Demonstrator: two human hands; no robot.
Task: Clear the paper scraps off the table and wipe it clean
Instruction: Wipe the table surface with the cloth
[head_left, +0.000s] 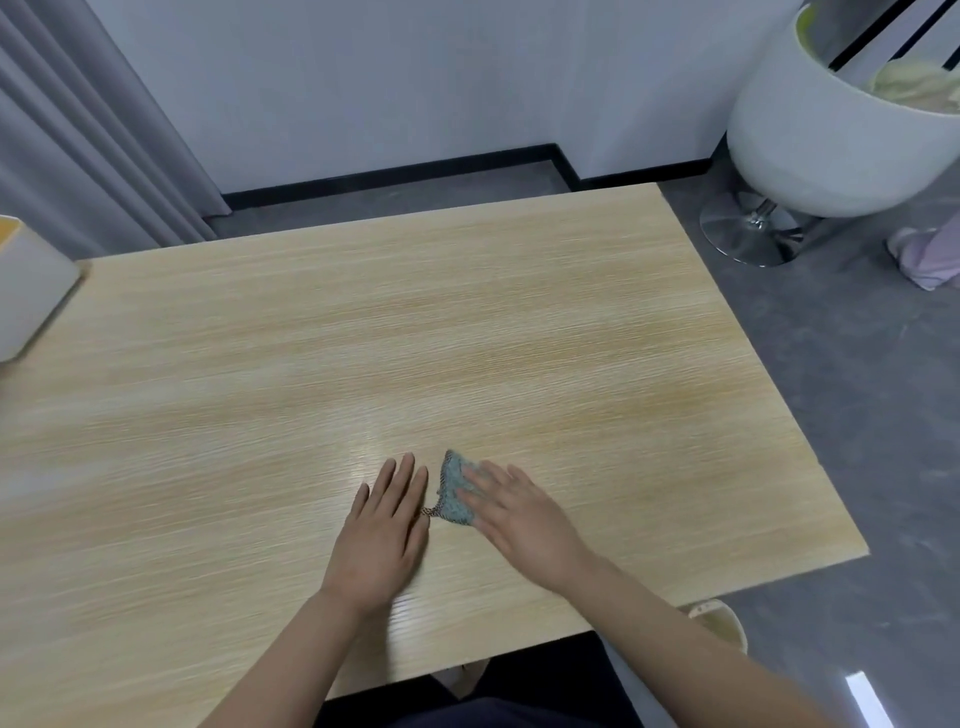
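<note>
A light wooden table (363, 322) fills the view, and I see no paper scraps on it. A small blue-grey cloth (453, 488) with a loop at its near corner lies near the front middle. My right hand (519, 514) lies flat on the cloth's right part, fingers spread and pressing it onto the table. My left hand (382, 530) rests flat on the tabletop just left of the cloth, fingers apart, holding nothing.
A white box (31, 291) stands at the table's left edge. A white tub chair (831, 135) on a chrome base stands on the grey floor at the back right. A small bin (719, 626) sits below the table's right front corner. Grey curtains hang at the left.
</note>
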